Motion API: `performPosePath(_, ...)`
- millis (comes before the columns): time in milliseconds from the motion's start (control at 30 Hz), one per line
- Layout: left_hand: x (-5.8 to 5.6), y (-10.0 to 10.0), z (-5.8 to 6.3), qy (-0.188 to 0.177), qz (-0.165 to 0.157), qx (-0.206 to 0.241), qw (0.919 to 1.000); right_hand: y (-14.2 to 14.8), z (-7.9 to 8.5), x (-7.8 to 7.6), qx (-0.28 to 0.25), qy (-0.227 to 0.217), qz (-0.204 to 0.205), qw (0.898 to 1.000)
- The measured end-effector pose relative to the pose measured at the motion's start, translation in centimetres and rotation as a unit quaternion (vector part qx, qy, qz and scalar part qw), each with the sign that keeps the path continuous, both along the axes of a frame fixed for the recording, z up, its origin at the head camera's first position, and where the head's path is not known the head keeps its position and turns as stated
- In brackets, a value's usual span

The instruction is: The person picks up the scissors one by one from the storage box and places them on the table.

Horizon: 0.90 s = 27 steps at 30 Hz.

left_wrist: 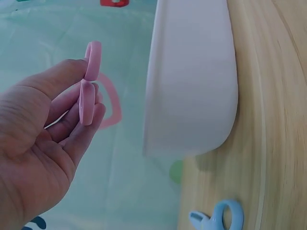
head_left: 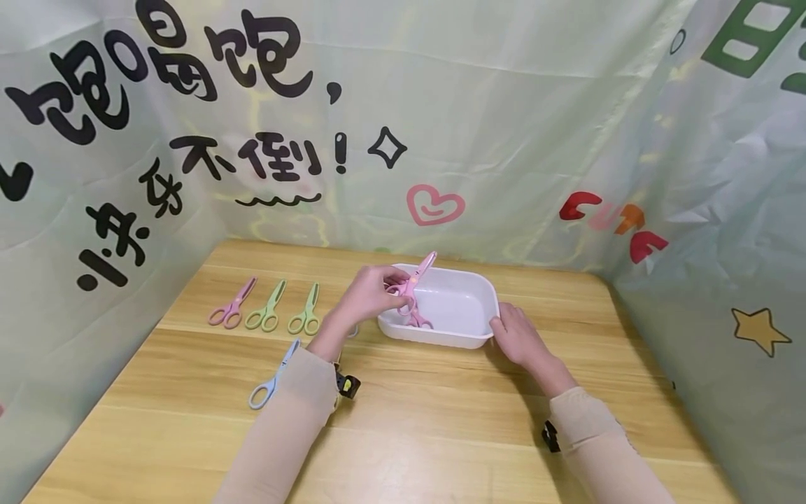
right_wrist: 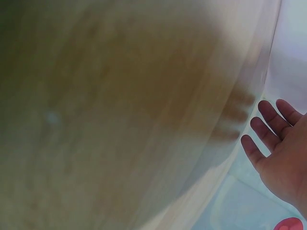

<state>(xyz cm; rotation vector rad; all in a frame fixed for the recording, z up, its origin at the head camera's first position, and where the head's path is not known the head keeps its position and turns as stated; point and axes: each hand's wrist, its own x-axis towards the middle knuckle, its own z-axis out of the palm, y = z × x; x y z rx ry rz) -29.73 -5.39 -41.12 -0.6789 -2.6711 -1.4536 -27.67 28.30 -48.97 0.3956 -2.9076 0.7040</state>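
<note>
My left hand (head_left: 374,292) pinches pink scissors (head_left: 413,280) by the finger loops, with the blades pointing up and away over the left part of a white tray (head_left: 441,339). In the left wrist view, the thumb and fingers close around the pink loops (left_wrist: 87,103). Below them, a second pair of pink scissors (head_left: 418,320) lies inside the tray. At the tray's right end is my right hand (head_left: 518,334), its thumb against the rim. The right wrist view has the right hand's fingers (right_wrist: 268,134) extended and slightly spread.
On the table (head_left: 428,420), left of the tray, lie pink scissors (head_left: 233,304), green scissors (head_left: 267,308) and another green pair (head_left: 305,309). Blue scissors (head_left: 271,385) lie nearer, partly behind the left sleeve. A light blue pair (left_wrist: 228,215) is by the left wrist. Printed cloth (head_left: 504,140) surrounds the table.
</note>
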Motion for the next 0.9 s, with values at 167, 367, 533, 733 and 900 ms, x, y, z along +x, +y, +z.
performPosePath(167, 0.6, -1.0, 0.4, 0.000, 0.017, 0.008, 0.9998, -0.1, 0.2, -0.1, -0.001, -0.003, -0.001, 1.000)
performPosePath(367, 1.3, -2.2, 0.6, 0.001, 0.035, 0.008, 0.9993, 0.0, 0.3, -0.1, 0.001, -0.002, 0.003, 1.000)
performPosePath(533, 1.8, -3.4, 0.8, -0.019, 0.048, 0.021, 0.9985, 0.0, 0.1, 0.0, 0.001, -0.004, 0.000, 1.000)
performPosePath(733, 2.3, -5.0, 1.1, -0.020, 0.060, 0.026, 0.9977, -0.1, 0.1, 0.1, 0.002, -0.004, 0.001, 1.000)
performPosePath(900, 2.7, -6.4, 1.5, -0.006, 0.067, 0.020, 0.9976, -0.1, 0.2, 0.1, -0.003, -0.004, 0.000, 1.000)
